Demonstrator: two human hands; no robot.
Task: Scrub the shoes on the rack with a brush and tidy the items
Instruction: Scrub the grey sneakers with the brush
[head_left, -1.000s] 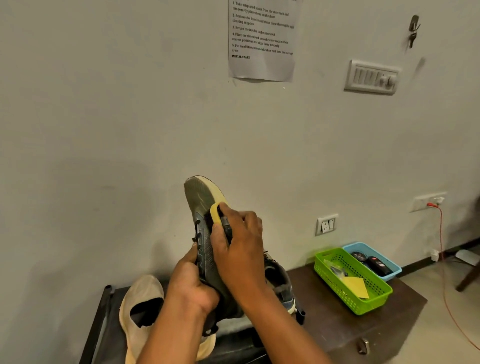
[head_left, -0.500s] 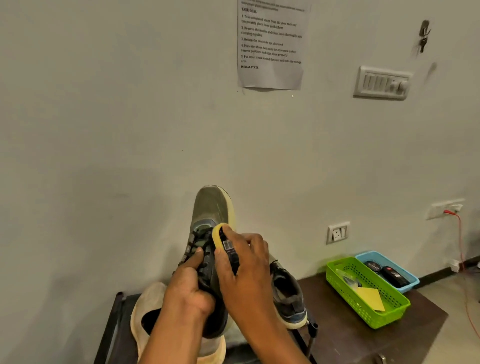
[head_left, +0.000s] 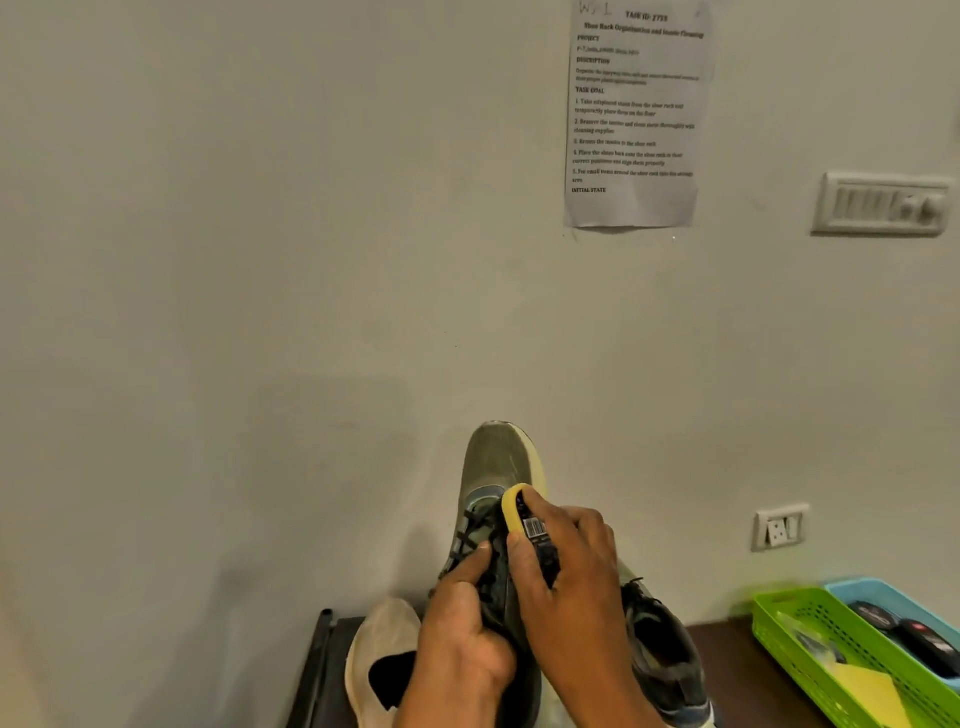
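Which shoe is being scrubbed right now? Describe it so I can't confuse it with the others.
Look above the dark shoe rack against the pale wall. The olive-green laced sneaker with the cream-yellow sole is held toe-up, gripped by the left hand, while the right hand presses a yellow-backed brush to its laces. The beige slip-on and dark grey sneaker rest below.

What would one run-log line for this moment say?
left hand: holds olive shoe toe-up | right hand: presses yellow brush on laces | beige shoe: on rack
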